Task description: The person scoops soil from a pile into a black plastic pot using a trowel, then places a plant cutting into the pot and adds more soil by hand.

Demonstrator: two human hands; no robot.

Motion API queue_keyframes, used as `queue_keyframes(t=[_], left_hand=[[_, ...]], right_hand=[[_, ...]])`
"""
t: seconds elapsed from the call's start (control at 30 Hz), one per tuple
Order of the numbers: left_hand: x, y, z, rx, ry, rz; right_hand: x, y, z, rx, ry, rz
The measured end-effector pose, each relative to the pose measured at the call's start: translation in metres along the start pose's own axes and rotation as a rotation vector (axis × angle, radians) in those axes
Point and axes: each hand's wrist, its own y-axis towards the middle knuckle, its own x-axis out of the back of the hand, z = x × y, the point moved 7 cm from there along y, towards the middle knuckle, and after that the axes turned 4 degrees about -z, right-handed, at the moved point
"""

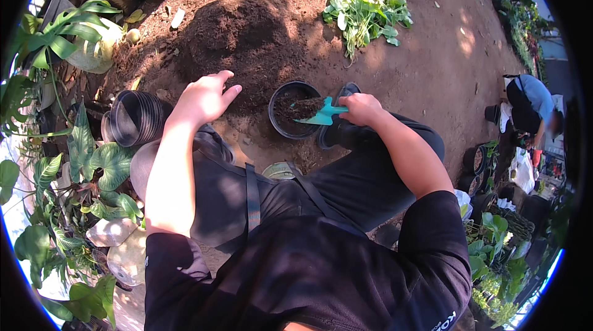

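My right hand [362, 108] grips the handle of a teal hand trowel [319, 117]. Dark soil lies on the trowel's blade, which is over a round black plastic pot [273, 120] standing on the ground between my feet. Some soil shows inside the pot, though the trowel hides part of it. My left hand [208, 94] hangs in the air left of the pot, fingers apart and holding nothing. Beyond both hands rises a heap of dark soil [236, 29]. A bundle of uprooted leafy green plants [366, 6] lies on the ground to the heap's right.
Nested black plastic pots [134, 117] lie at my left, beside large-leaved plants [111, 164]. A large pale round gourd or pot [95, 48] is farther up the left side. Another person [533, 104] bends over at the far right, near potted plants [475, 159] and a white bag [522, 168].
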Motion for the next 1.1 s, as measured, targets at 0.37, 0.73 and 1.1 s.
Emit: queue_keyframes(t=[0.37, 0.73, 1.1], left_hand=[[-0.001, 0.01, -0.018, -0.049, 0.035, 0.035], [0.004, 0.008, -0.015, -0.046, 0.046, 0.006], [0.005, 0.006, -0.019, -0.049, 0.048, 0.026]], right_hand=[[-0.013, 0.026, 0.016, -0.032, -0.036, 0.032], [-0.013, 0.029, 0.02, 0.007, -0.112, 0.082], [-0.01, 0.027, 0.043, 0.119, -0.236, -0.058]])
